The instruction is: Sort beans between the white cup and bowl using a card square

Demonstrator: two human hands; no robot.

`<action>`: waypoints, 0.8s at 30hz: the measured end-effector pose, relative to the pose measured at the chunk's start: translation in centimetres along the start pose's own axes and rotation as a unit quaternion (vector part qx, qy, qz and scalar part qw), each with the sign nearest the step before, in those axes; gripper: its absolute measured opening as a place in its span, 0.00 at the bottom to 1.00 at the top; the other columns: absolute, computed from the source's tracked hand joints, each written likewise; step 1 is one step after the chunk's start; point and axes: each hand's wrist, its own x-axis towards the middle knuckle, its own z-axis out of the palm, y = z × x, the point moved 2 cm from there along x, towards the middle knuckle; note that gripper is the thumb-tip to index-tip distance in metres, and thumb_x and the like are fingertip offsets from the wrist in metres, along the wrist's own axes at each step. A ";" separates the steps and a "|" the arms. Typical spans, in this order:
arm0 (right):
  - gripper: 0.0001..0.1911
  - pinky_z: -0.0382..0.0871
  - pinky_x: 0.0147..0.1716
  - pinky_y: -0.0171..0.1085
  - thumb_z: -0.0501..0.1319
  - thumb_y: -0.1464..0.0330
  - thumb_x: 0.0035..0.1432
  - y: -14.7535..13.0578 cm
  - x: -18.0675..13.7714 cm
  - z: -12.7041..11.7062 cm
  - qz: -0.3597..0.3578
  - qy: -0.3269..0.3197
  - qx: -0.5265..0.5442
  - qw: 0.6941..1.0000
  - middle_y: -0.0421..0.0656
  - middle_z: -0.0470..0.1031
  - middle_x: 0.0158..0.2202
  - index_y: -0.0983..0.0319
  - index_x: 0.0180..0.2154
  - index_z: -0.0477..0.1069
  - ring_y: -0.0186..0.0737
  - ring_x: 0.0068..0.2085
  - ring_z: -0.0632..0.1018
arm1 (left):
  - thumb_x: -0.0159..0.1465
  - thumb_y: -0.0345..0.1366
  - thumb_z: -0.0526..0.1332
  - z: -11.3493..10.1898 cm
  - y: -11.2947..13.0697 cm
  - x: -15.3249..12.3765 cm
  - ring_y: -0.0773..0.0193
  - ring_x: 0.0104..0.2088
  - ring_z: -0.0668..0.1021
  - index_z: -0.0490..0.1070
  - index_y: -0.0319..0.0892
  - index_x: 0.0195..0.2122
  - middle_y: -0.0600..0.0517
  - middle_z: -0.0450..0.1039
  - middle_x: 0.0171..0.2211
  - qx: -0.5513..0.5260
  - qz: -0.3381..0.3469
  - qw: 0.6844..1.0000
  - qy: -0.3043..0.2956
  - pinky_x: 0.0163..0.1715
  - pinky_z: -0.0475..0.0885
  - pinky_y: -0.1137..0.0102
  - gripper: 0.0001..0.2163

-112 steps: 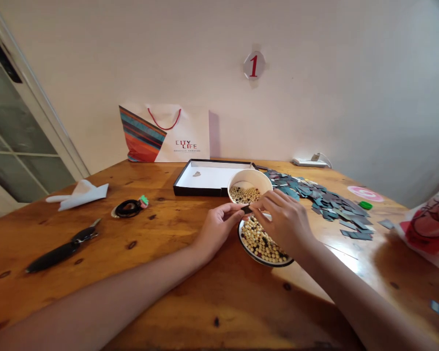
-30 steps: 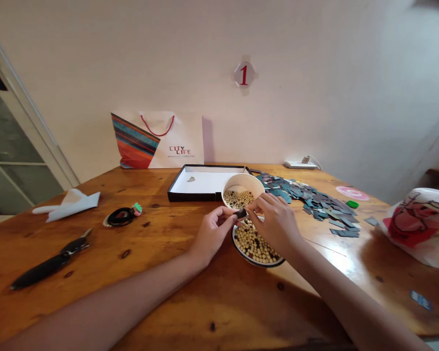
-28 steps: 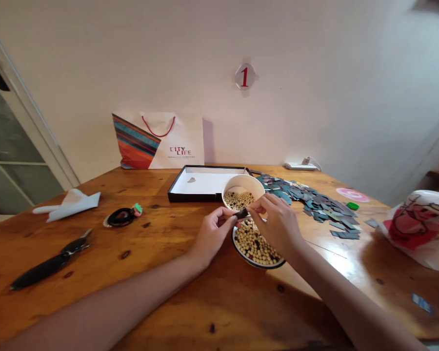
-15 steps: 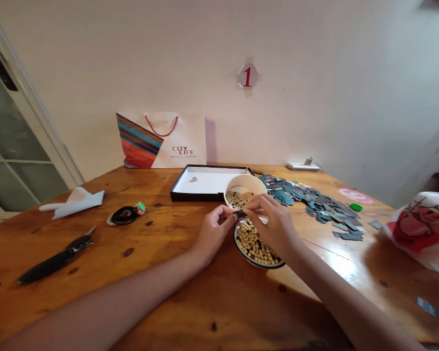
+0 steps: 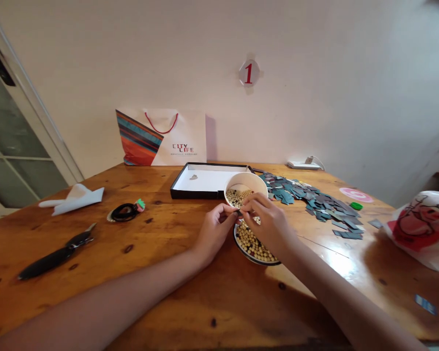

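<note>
Over the near bowl, my left hand [image 5: 216, 226] pinches a small dark piece [image 5: 237, 212] between thumb and fingers. My right hand [image 5: 269, 224] grips the same piece from the other side, so the fingertips of both hands almost meet. Most of the piece is covered, and its kind cannot be made out. Below the hands is a dark-rimmed bowl [image 5: 258, 262] full of round, pale yellow beans [image 5: 254, 243] with a few dark ones among them. Just behind stands a white tub [image 5: 246, 179], partly filled with similar beans; my right hand hides some of its front.
A shallow black-edged box [image 5: 212, 181] lies behind the tub. Dark flat pieces [image 5: 314, 200] are heaped to the right, near a white plastic bag [image 5: 424, 229]. Leftward lie a folding multi-tool [image 5: 58, 254], black hair ties [image 5: 124, 212] and white paper [image 5: 78, 199]. A paper bag [image 5: 183, 136] stands behind.
My fingers have closed further around the dark piece, and less of it shows. Both hands stay over the near bowl. The view has shifted slightly.
</note>
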 end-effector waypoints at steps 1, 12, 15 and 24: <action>0.05 0.69 0.33 0.33 0.52 0.76 0.54 0.0 0.0 0.0 0.001 0.004 -0.007 1.000 0.44 0.67 0.36 0.62 0.31 0.64 0.34 0.35 0.71 | 0.54 0.39 0.58 0.1 0.0 0.0 0.65 0.30 0.72 0.69 0.39 0.28 0.53 0.71 0.27 -0.001 0.004 1.000 0.000 0.33 0.65 0.72 0.08; 0.04 0.69 0.31 0.30 0.53 0.75 0.53 0.6 -0.1 -0.6 0.054 0.062 0.076 0.994 0.43 0.66 0.34 0.62 0.28 0.63 0.34 0.36 0.71 | 0.54 0.38 0.59 0.1 -0.4 0.1 0.65 0.30 0.71 0.67 0.38 0.28 0.53 0.70 0.26 0.002 -0.017 1.000 0.004 0.32 0.64 0.72 0.07; 0.04 0.68 0.37 0.35 0.54 0.76 0.52 0.2 0.1 -0.4 0.008 0.021 0.039 0.999 0.43 0.68 0.35 0.61 0.29 0.64 0.36 0.37 0.71 | 0.55 0.39 0.58 0.2 -0.2 0.0 0.66 0.30 0.71 0.68 0.39 0.28 0.53 0.69 0.26 0.006 0.004 1.000 -0.008 0.32 0.64 0.73 0.08; 0.05 0.68 0.34 0.34 0.53 0.76 0.51 0.6 -0.2 -0.4 0.033 0.035 0.034 0.998 0.42 0.68 0.32 0.61 0.28 0.63 0.35 0.35 0.72 | 0.53 0.39 0.59 0.2 -0.3 0.1 0.65 0.29 0.72 0.68 0.39 0.28 0.53 0.71 0.25 -0.011 -0.028 0.999 -0.012 0.32 0.64 0.72 0.08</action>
